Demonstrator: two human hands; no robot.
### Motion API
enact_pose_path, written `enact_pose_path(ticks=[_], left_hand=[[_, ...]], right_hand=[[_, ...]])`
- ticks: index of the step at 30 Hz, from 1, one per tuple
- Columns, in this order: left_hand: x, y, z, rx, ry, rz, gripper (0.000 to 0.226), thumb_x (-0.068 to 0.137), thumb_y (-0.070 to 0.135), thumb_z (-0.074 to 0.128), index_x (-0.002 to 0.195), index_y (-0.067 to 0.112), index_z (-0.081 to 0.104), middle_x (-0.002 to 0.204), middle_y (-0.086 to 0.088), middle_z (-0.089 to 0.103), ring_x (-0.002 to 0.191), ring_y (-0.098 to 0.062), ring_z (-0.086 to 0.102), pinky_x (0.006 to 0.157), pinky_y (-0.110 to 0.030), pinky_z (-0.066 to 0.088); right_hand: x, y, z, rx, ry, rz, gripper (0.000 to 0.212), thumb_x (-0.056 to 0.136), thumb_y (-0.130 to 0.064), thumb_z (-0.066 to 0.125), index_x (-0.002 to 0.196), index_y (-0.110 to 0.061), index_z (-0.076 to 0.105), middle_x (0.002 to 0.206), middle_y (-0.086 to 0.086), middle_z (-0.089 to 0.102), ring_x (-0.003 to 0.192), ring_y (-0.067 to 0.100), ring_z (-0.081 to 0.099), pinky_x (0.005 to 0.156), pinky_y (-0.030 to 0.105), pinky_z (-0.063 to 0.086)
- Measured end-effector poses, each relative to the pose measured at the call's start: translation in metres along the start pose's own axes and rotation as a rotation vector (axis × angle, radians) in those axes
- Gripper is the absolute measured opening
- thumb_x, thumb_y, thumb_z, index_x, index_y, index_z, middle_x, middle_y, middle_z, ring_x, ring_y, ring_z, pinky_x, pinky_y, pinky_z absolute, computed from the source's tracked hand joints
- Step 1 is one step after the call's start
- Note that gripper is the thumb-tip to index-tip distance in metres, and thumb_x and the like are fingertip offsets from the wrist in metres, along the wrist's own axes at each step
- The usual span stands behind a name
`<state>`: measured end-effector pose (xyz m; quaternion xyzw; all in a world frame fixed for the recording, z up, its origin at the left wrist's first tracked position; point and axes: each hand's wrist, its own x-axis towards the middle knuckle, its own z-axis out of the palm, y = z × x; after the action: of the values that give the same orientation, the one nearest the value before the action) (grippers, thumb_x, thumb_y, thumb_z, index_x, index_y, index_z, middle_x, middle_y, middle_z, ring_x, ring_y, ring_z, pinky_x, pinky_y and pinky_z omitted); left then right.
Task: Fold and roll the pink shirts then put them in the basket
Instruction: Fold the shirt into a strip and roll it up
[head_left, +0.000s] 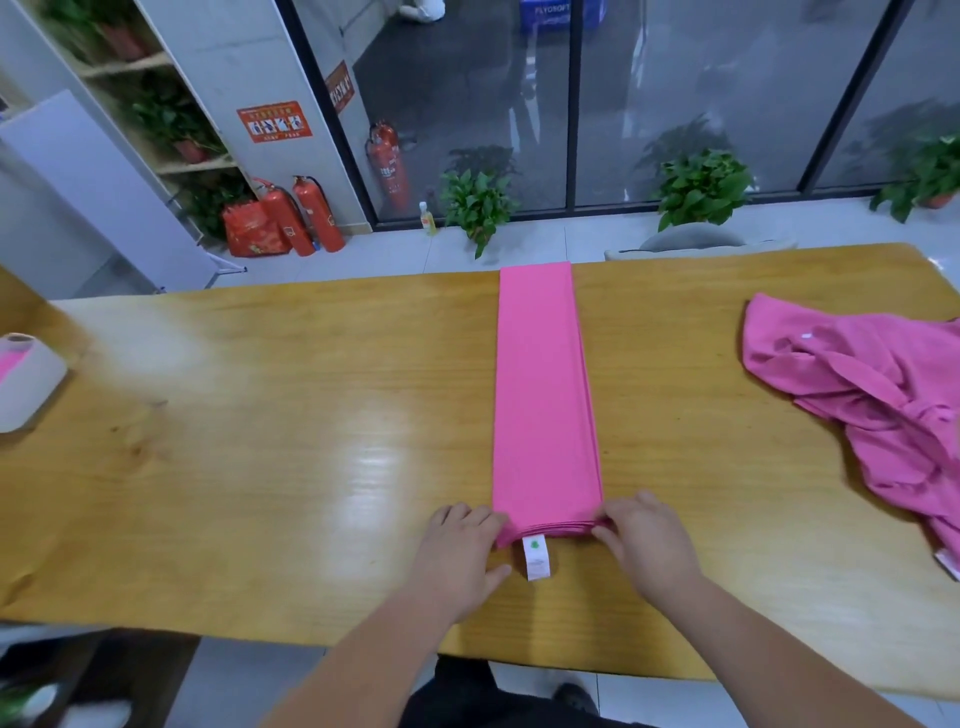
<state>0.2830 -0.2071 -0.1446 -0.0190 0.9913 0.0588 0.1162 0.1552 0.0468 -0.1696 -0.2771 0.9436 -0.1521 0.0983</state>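
A pink shirt (543, 395), folded into a long narrow strip, lies across the wooden table (291, 415) from its far edge towards me. A white label (536, 557) sticks out from its near end. My left hand (460, 553) holds the near left corner of the strip. My right hand (644, 543) pinches the near right corner between thumb and fingers. A second pink shirt (878, 395) lies crumpled at the right of the table. At the left edge stands a light grey basket (31, 384) with pink cloth showing inside.
A grey chair back (693, 240) stands beyond the table's far edge. Potted plants (475, 205) and red fire extinguishers (306, 215) stand on the floor by a glass wall. The wide tabletop left of the strip is bare wood.
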Motion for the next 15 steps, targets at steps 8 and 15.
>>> enact_pose_path(ticks=[8,15], left_hand=[[0.016,-0.004,0.015,-0.032,0.117,-0.031,0.016,0.109,0.038,0.047,0.116,0.033,0.060,0.114,0.015,0.065,0.108,-0.015,0.055,0.093,-0.033,0.039],[0.020,-0.020,0.022,-0.311,0.163,-0.040,0.018,0.101,0.041,0.064,0.113,0.034,0.075,0.109,0.023,0.069,0.104,-0.004,0.050,0.090,-0.027,0.049]], right_hand=[[-0.008,0.006,0.015,-0.018,0.047,-0.051,0.028,0.101,-0.050,0.061,0.125,-0.038,0.069,0.110,-0.019,0.067,0.111,0.013,0.052,0.089,0.032,0.047],[-0.025,0.006,0.024,-0.134,0.129,-0.187,0.039,0.086,-0.046,0.082,0.121,-0.031,0.072,0.109,-0.014,0.065,0.106,0.017,0.056,0.081,0.035,0.051]])
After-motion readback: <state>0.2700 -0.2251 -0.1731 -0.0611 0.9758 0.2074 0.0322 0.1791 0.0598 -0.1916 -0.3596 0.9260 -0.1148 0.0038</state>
